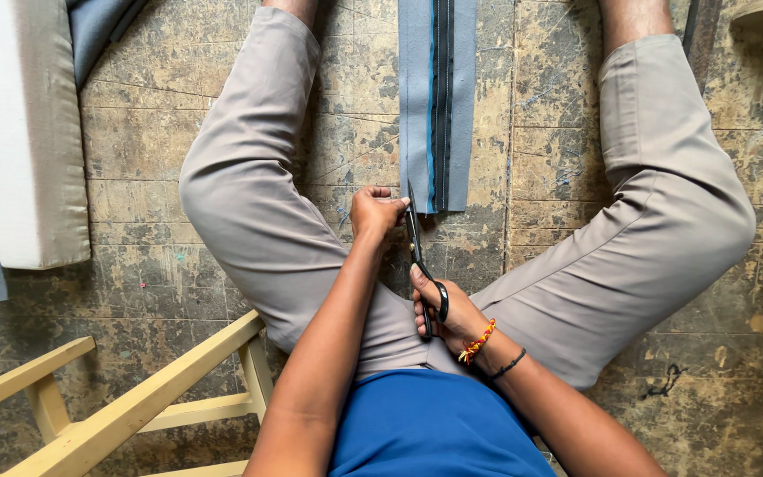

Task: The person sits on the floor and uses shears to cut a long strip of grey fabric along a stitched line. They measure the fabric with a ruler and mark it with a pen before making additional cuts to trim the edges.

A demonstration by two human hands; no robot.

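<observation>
Head view showed me a grey fabric strip with a black zipper (pixel 437 102) lying flat on the worn floor (pixel 178 132), in the upper middle of the frame, between the two bent legs in grey trousers (pixel 249 203). Its long axis ran straight up and down the picture, and its near cut end pointed down toward the hands. My left hand (pixel 374 215) sat just to the left of that near end, fingers (pixel 380 193) clenched on the strip's lower left corner. My right hand (pixel 452 314) lay lower, near the frame's centre, fingers grasping the black scissors (pixel 421 265) through the handle loops. The scissors lay almost along the same axis as the strip, tips pointing up and reaching the strip's lower left edge beside the left hand. I judged the left hand nearer to the strip, with the right hand below it. A pale cushion (pixel 24 132) lay at upper left, and a wooden frame (pixel 125 406) at lower left.
</observation>
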